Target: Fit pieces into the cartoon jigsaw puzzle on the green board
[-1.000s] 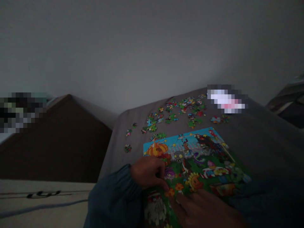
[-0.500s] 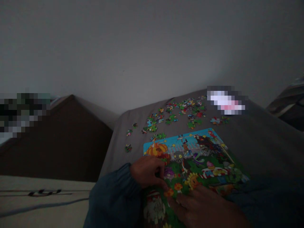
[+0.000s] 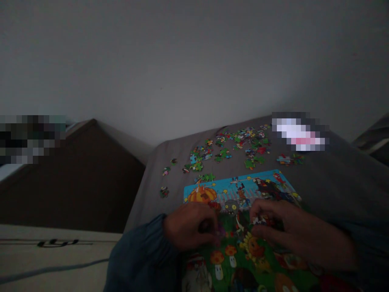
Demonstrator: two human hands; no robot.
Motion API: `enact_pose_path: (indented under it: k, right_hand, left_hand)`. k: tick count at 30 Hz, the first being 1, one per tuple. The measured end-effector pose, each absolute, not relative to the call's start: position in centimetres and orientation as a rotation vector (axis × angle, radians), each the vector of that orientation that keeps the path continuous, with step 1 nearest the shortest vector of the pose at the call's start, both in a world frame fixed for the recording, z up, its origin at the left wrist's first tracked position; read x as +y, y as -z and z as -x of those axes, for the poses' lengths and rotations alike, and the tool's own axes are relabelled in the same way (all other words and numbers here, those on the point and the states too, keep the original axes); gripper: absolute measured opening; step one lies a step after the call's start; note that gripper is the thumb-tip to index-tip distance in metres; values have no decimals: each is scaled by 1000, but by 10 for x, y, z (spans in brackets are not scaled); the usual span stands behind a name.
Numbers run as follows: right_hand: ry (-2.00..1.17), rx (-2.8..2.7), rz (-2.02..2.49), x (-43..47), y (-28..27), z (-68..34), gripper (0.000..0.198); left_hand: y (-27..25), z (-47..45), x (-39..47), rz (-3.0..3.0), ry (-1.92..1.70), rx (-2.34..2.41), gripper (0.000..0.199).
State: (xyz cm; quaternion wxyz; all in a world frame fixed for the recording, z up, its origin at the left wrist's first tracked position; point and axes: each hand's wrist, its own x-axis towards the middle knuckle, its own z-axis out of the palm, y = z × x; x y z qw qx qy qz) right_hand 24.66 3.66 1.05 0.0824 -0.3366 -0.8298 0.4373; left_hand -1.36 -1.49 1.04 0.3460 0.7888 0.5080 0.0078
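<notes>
A colourful cartoon puzzle board (image 3: 227, 273) lies on the grey cloth, showing a pumpkin, a grey-headed zombie, a sunflower and mushrooms. My left hand (image 3: 191, 225) rests over its left side near a purple figure, with fingers curled and thumb drawn towards them; anything in that grip is hidden. Over the right side, my right hand (image 3: 294, 231) has thumb and fingers curled towards each other. Red and white bits show between them, but I cannot tell whether these are a loose piece or the board's print. Dim light and blur hide the fingertips.
Loose puzzle pieces (image 3: 243, 140) lie scattered behind the board, with a single piece (image 3: 164, 192) to its left. A blurred-out bright object (image 3: 300, 134) lies at the back right. A dark brown box-like piece of furniture (image 3: 75, 178) stands left, near a pale surface (image 3: 60, 267) with a cable.
My right hand has moved up from the board's lower middle to its right side, uncovering the mushrooms. My left hand has shifted only slightly, and its fingertips have moved up from the mushrooms.
</notes>
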Motion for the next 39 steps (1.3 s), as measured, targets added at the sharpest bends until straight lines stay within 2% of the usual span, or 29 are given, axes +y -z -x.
enact_pose_path:
  k: [4, 7, 12, 18, 22, 26, 28, 33, 39]
  right_hand:
    - [-1354, -2444, 976, 35, -12, -242, 27]
    - [-1329, -2418, 931, 29, -5, -245, 34]
    - [-1358, -2448, 901, 22, 11, -250, 45]
    - [-1710, -2320, 793, 26, 0, -241, 61]
    - [-1816, -2249, 738, 30, 0, -237, 58]
    - [-1928, -2160, 687, 32, 4, -239, 58]
    - [-1877, -2146, 725, 31, 3, -240, 60]
    - [-1376, -2331, 761, 33, -2, -244, 52]
    - [-1079, -2383, 537, 37, 4, -246, 26]
  left_hand:
    - [-17, 0, -19, -2035, -409, 1350, 29]
    - [-16, -9, -23, -2033, -552, 1342, 27]
    - [-7, -16, -26, -2080, -599, 1295, 24]
    - [-7, -21, -25, -2100, -625, 1206, 19]
    - [-7, -24, -24, -2106, -605, 1211, 11]
    - [-5, -24, -24, -2082, -558, 1248, 14]
    - [-6, -23, -23, -2015, -563, 1284, 16]
    - [-8, -22, -19, -1888, -530, 1382, 21]
    - [-7, -23, -18, -1850, -547, 1360, 19]
